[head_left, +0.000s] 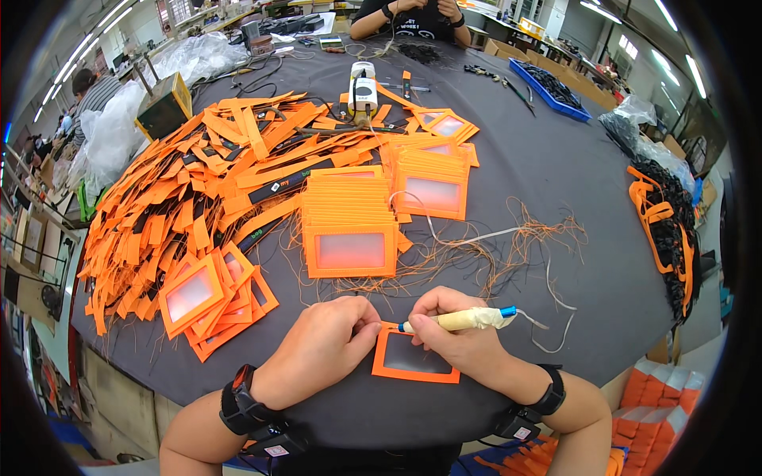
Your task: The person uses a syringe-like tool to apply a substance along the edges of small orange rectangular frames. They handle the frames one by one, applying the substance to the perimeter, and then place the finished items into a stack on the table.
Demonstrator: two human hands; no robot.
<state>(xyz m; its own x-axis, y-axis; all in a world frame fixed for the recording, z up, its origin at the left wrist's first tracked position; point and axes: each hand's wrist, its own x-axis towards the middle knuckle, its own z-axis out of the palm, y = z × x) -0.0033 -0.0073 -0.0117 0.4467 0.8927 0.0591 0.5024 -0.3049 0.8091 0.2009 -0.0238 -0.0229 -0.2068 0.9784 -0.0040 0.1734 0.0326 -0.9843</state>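
My left hand (337,339) is curled in, thumb and forefinger brought together at the far left corner of an orange frame (416,376), though I cannot tell whether they pinch anything between them. My right hand (464,337) is closed round a pale wrapped tool (474,319) much as one grips a pen, its tip down at the frame's far edge, just beside my left fingertips; a thin cord (530,317) leaves its blue rear end toward the right. The frame lies at the near middle of the dark table (611,262), its clear window facing up. Just beyond my hands, a neat stack (350,252) of frames leans back in overlapping rows, with a second stack (429,190) farther off to its right. Near left lie some loose frames (190,301), touching a big heap of orange and black strips (182,198). Fine threads (536,238) straggle across the middle and toward the right. Past the strips sits a white box (363,94); at the far right, a blue tray (549,89) holds dark pieces, and black and orange straps (667,234) bunch on the right edge. Across the far side I see a person in black (409,22), and strip lights (695,74) overhead.
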